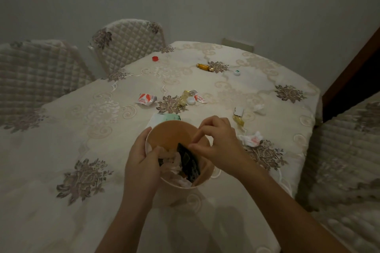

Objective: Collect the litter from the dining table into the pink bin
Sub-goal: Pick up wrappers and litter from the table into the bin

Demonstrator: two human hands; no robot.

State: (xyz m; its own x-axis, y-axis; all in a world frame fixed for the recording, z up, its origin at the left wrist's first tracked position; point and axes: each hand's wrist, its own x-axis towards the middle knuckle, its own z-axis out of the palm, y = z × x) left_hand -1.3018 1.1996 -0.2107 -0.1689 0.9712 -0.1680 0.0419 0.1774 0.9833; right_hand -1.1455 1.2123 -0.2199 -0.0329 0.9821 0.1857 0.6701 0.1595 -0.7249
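Observation:
The pink bin (170, 132) is held over the near part of the dining table (82, 109), tilted toward me. My left hand (141, 160) grips its left rim, thumb inside. My right hand (216, 139) pinches a dark wrapper (188, 162) that stands in the bin among crumpled white tissue. Litter lies beyond: a red-and-white wrapper (145, 99), yellow wrappers with a white cap (188, 97), a golden candy (204, 67), a red cap (155, 58), a green-white cap (236, 72) and a stained tissue (251, 138).
Two quilted chairs (131, 43) stand at the table's far left, another (345, 150) at the right. A pale green-and-white packet (164, 118) lies just behind the bin. A small card and yellow wrapper (238, 116) and a white tissue (259, 108) lie right of it.

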